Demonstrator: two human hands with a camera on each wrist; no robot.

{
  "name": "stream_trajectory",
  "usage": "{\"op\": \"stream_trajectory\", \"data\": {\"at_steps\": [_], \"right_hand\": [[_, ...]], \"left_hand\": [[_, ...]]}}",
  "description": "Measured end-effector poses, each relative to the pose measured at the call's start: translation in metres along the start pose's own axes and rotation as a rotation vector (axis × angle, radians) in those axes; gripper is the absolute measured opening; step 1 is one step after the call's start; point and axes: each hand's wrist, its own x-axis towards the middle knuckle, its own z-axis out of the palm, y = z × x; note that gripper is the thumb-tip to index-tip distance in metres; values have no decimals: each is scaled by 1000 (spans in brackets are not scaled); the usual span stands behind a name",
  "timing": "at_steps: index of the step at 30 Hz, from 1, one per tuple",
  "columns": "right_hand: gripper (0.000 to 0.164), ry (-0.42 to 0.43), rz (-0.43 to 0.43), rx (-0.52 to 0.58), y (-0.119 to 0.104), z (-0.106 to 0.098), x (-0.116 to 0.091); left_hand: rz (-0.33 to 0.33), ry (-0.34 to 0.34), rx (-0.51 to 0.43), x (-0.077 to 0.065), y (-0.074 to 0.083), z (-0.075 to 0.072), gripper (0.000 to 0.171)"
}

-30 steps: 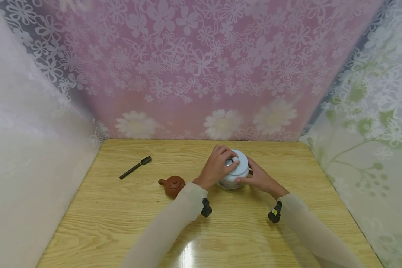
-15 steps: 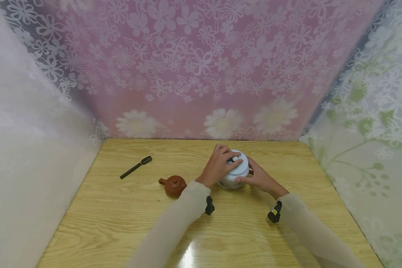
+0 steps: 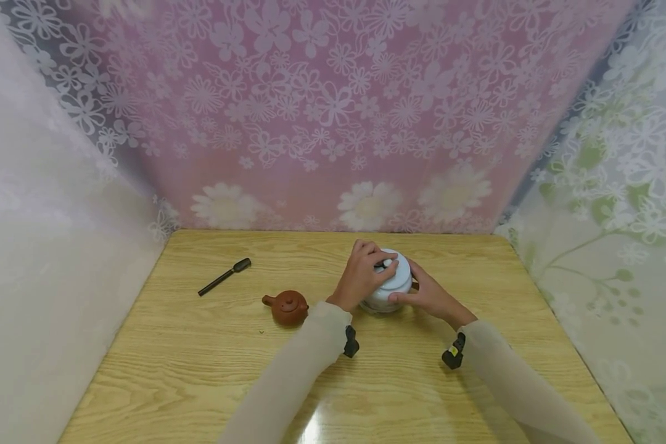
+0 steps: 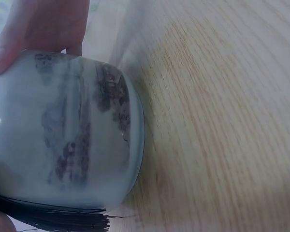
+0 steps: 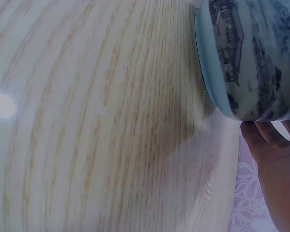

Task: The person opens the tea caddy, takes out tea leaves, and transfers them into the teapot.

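Observation:
A white porcelain jar (image 3: pixel 385 300) with dark landscape pictures (image 5: pixel 237 48) stands upright on the wooden table. Its pale lid (image 3: pixel 398 280) sits on top, with a small white knob-like tip (image 3: pixel 387 263) above it. My left hand (image 3: pixel 359 275) is over the left side of the lid, fingers bent around a brush mostly hidden by them. Black bristles (image 4: pixel 63 216) of that brush hang beside the jar's wall in the left wrist view. From the right, my right hand (image 3: pixel 430 296) grips the jar, thumb in front and fingers behind.
A small brown clay teapot (image 3: pixel 288 307) stands left of my left forearm. Farther left lies a dark stick-like tool (image 3: pixel 226 277) with a broader end. Floral cloth (image 3: pixel 338 123) walls the table (image 3: pixel 161 357) at the back and both sides.
My left hand and sleeve have shifted slightly to the right, its fingers moving a little over the lid. The right hand keeps its grip and the jar stays put.

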Motion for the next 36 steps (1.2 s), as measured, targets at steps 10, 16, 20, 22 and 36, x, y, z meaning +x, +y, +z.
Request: {"op": "stream_trajectory", "data": {"at_steps": [10,16,20,22,36], "right_hand": [[96,0,-6,-19,0,-2,3],[96,-2,-13,-28,0,-2,3],[97,0,-12,-36,2,-1,2],[97,3,-12,-38,3,-1,1],[101,17,-13,-51,3,-1,0]], "left_hand": [[-47,-3,25,2,6,-3,26],[-69,-17,1,1,8,-5,26],[-78,-35,4,0,8,-4,27],[-78,-35,9,0,8,-2,27],[-83,-65,41,0,6,0,28]]}}
